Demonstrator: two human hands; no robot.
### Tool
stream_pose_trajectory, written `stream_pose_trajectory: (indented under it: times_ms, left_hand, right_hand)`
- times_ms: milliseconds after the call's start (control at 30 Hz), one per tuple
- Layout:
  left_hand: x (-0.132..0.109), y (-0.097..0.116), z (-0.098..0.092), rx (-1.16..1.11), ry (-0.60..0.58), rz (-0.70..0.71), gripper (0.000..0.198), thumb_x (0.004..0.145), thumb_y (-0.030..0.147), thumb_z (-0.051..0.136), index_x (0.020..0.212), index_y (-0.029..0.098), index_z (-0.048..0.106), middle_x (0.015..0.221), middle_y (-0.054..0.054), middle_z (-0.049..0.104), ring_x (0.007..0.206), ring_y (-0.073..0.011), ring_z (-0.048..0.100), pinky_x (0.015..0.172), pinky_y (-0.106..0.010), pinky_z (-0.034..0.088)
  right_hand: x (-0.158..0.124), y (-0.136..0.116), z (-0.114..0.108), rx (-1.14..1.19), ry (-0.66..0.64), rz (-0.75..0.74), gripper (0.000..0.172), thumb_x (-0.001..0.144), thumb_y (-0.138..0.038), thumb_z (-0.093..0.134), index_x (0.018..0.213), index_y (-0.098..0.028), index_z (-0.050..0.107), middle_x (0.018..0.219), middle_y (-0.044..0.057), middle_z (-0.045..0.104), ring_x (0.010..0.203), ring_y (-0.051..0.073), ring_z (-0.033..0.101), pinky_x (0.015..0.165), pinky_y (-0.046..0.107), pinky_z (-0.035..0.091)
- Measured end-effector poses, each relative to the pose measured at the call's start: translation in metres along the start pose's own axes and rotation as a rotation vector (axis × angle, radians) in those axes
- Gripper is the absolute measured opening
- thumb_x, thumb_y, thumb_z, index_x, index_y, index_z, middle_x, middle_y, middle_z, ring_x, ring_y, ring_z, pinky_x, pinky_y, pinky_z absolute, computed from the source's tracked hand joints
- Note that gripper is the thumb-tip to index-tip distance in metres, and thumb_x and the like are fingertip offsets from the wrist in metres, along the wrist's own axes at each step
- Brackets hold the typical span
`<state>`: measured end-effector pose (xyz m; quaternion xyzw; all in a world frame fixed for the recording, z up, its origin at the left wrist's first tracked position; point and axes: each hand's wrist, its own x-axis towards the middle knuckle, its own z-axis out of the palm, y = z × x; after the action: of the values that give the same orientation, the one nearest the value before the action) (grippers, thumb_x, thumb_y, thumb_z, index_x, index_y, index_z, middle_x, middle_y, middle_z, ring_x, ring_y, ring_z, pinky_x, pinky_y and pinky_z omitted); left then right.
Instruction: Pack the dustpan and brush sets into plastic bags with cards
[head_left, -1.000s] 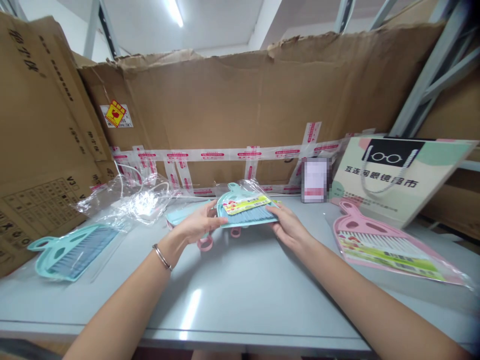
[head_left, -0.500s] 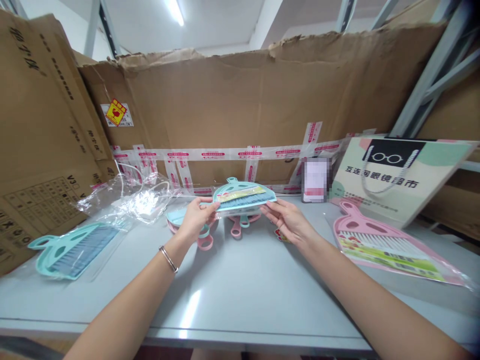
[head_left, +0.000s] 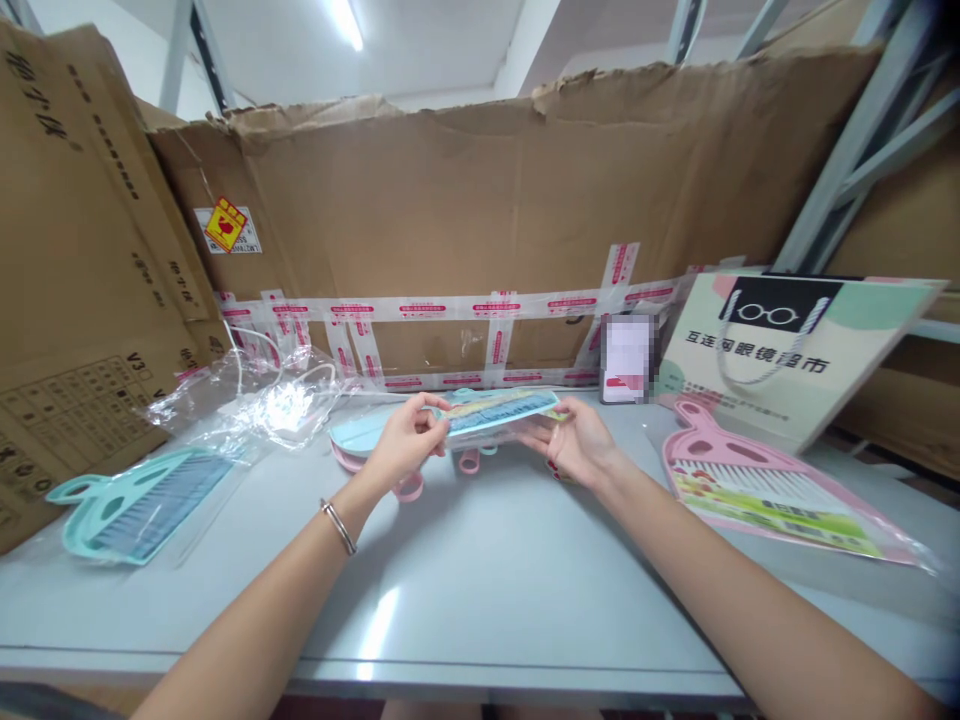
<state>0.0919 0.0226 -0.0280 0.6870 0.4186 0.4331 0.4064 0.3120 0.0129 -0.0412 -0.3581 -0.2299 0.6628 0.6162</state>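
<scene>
Above the middle of the table, both hands hold a teal dustpan and brush set (head_left: 504, 410) in a clear plastic bag, with a printed card inside. My left hand (head_left: 411, 440), with a silver bangle on the wrist, pinches its left end. At its right end, my right hand (head_left: 581, 442) grips the edge with the thumb on top and the fingers beneath. The set is seen nearly edge-on. Behind and under it lie teal and pink dustpans (head_left: 358, 432), partly hidden, with pink ring handles (head_left: 407, 488) pointing toward me.
At left lies a bagged teal dustpan set (head_left: 154, 500), near crumpled clear plastic (head_left: 300, 400). A bagged pink dustpan set (head_left: 765, 490) lies at right, before a paper bag (head_left: 847, 385). A phone (head_left: 627, 360) stands against the large cardboard box (head_left: 450, 200). Another box (head_left: 82, 250) borders the left.
The dustpan set has tipped flatter and turned, so less of its face shows. My left hand has shifted slightly right; my right hand has turned more under the edge.
</scene>
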Motion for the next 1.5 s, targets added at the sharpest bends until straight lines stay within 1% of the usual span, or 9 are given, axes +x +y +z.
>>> stream_pose_trajectory:
  times_ms: [167,267,367,600,733,900,1100,1267,1500]
  left_hand:
    - [0.002,0.008,-0.023,0.023,-0.175,-0.074,0.027,0.073,0.026,0.06,0.098,0.017,0.054,0.047,0.01,0.045,0.045,-0.009,0.053,0.047,-0.02,0.041]
    - [0.001,0.015,-0.034,0.046,-0.371,-0.174,0.035,0.072,0.027,0.063,0.105,0.018,0.054,0.047,0.009,0.048,0.046,-0.0109,0.057,0.045,-0.02,0.041]
    - [-0.002,0.019,-0.039,0.068,-0.469,-0.266,0.048,0.071,0.028,0.064,0.116,0.018,0.051,0.049,0.006,0.054,0.048,-0.0135,0.06,0.044,-0.021,0.04]
    - [-0.009,0.028,-0.048,-0.02,-0.688,-0.292,0.065,0.064,0.02,0.071,0.125,0.022,0.05,0.071,-0.007,0.071,0.053,-0.0144,0.06,0.052,-0.027,0.046]
    - [-0.01,0.038,-0.06,-0.117,-0.628,-0.261,0.063,0.064,0.015,0.069,0.124,0.025,0.052,0.095,-0.013,0.07,0.064,-0.0169,0.065,0.055,-0.028,0.049]
    - [-0.006,0.033,-0.054,-0.099,-0.541,-0.142,0.078,0.066,0.011,0.064,0.135,0.034,0.035,0.115,-0.012,0.062,0.077,-0.0197,0.067,0.062,-0.028,0.052]
    - [-0.006,0.008,-0.015,0.0,-0.241,0.247,0.095,0.066,0.014,0.068,0.141,0.04,0.016,0.132,-0.009,0.05,0.09,-0.0224,0.064,0.077,-0.038,0.053]
    - [-0.008,0.006,-0.005,0.136,-0.139,0.471,0.053,0.064,0.022,0.074,0.114,0.03,0.06,0.118,-0.006,0.061,0.106,-0.0266,0.057,0.093,-0.045,0.044]
    - [-0.007,0.011,-0.011,-0.016,-0.034,0.471,0.037,0.059,0.026,0.077,0.094,0.023,0.067,0.101,-0.006,0.066,0.096,-0.0223,0.06,0.088,-0.036,0.046]
  right_hand:
    - [-0.004,-0.026,-0.017,-0.417,-0.205,0.047,0.065,0.053,0.001,0.043,0.111,-0.028,0.048,0.092,0.0,0.066,0.077,0.016,0.067,0.067,0.03,0.054]
    - [-0.011,-0.031,-0.025,-0.765,-0.372,0.059,0.057,0.06,-0.003,0.055,0.112,-0.026,0.051,0.088,-0.001,0.065,0.075,0.012,0.063,0.068,0.024,0.05]
    - [-0.012,-0.023,-0.03,-0.925,-0.385,-0.07,0.042,0.059,-0.012,0.066,0.099,-0.021,0.057,0.086,-0.002,0.063,0.072,0.011,0.059,0.066,0.023,0.048]
    - [-0.002,0.02,-0.034,-0.743,-0.234,-0.425,0.032,0.055,-0.014,0.069,0.085,-0.021,0.062,0.076,-0.003,0.063,0.063,0.011,0.057,0.065,0.026,0.048]
    - [-0.007,0.023,-0.038,-0.77,-0.021,-0.67,0.035,0.058,-0.01,0.067,0.09,-0.024,0.067,0.082,-0.002,0.066,0.06,0.013,0.057,0.062,0.028,0.048]
    - [-0.017,0.017,-0.045,-0.787,0.163,-1.054,0.023,0.068,-0.022,0.064,0.09,-0.027,0.066,0.092,0.0,0.067,0.09,0.024,0.061,0.082,0.038,0.048]
    - [-0.023,0.019,-0.043,-0.752,0.215,-1.129,0.022,0.07,-0.024,0.063,0.091,-0.028,0.065,0.096,0.004,0.067,0.096,0.027,0.06,0.084,0.041,0.048]
    - [-0.026,0.017,-0.04,-0.82,0.129,-1.127,0.023,0.069,-0.024,0.065,0.091,-0.031,0.067,0.093,0.001,0.069,0.09,0.024,0.063,0.084,0.04,0.049]
    - [-0.03,0.0,-0.03,-0.806,-0.056,-1.011,0.028,0.062,-0.023,0.072,0.089,-0.031,0.071,0.095,-0.003,0.071,0.092,0.023,0.064,0.09,0.041,0.047]
